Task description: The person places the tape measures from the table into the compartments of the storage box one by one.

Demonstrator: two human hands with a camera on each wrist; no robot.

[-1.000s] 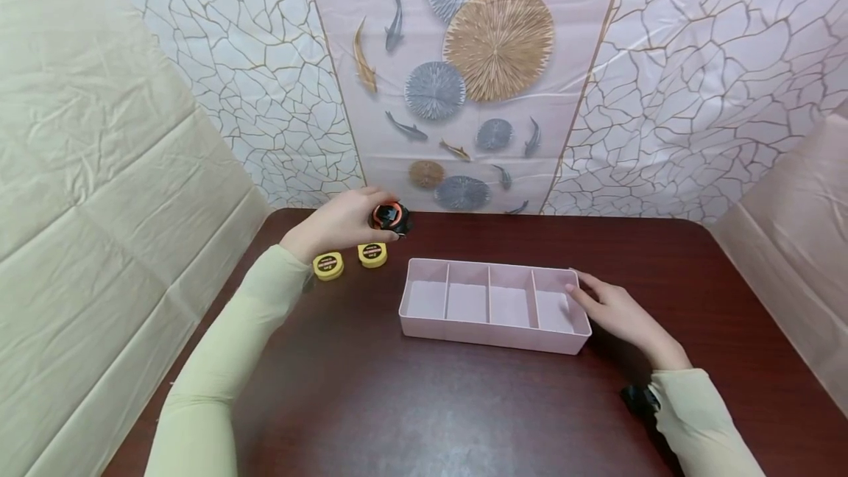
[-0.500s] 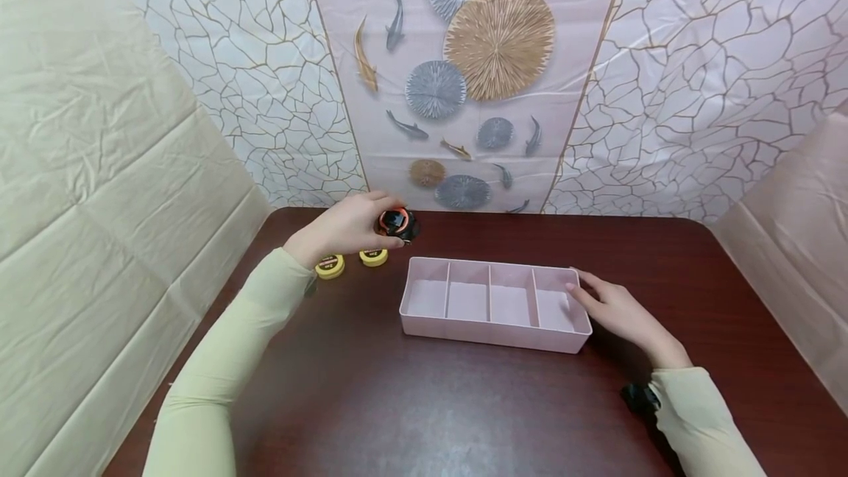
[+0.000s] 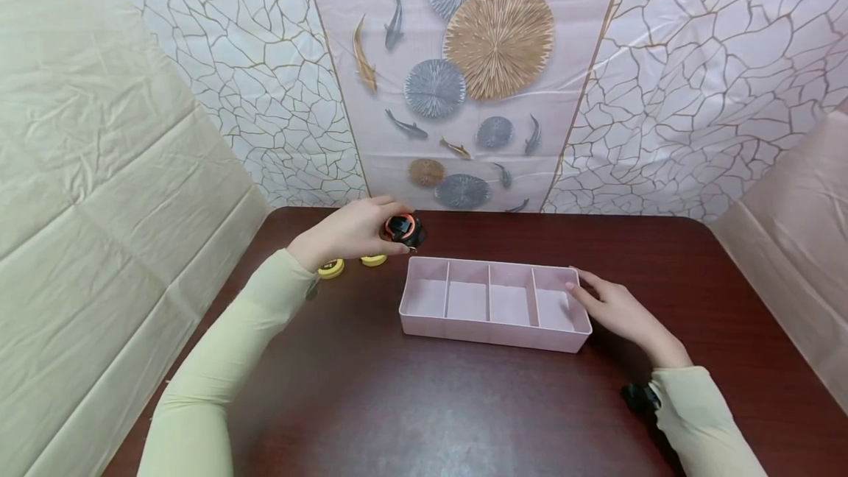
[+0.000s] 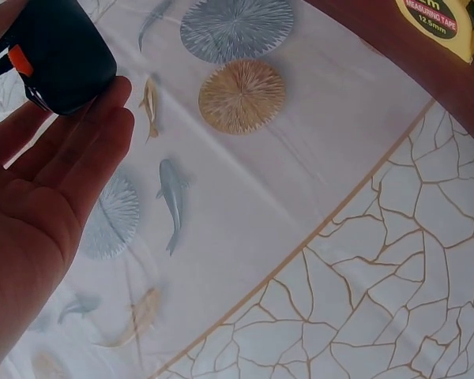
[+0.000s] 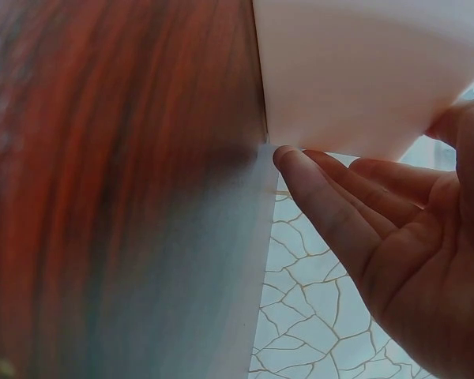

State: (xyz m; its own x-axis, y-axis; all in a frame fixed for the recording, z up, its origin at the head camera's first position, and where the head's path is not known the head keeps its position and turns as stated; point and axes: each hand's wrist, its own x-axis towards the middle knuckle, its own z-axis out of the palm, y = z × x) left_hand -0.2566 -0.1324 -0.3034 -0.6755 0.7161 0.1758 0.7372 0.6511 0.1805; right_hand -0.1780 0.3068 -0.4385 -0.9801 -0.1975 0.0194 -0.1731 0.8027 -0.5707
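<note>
My left hand (image 3: 351, 231) grips a black tape measure (image 3: 403, 230) with an orange ring, held above the table near the box's far left corner. In the left wrist view the black tape measure (image 4: 63, 55) sits between thumb and fingers. A pink box (image 3: 493, 333) with several compartments in a row stands on the table. My right hand (image 3: 626, 319) holds the box's right end, thumb over the rim and fingers along the outside wall. From the right wrist, the box's end wall (image 5: 355, 79) shows against the fingers. Nothing lies in its compartments.
Two yellow tape measures, one (image 3: 331, 269) partly behind the left wrist and another (image 3: 374, 260) below the left hand, lie on the dark red table (image 3: 411, 403). A patterned cloth (image 3: 490, 153) hangs behind the table's far edge.
My left hand has moved a little right and nearer with the black tape measure, toward the box, covering more of the yellow tape measures. The right hand and box stay put.
</note>
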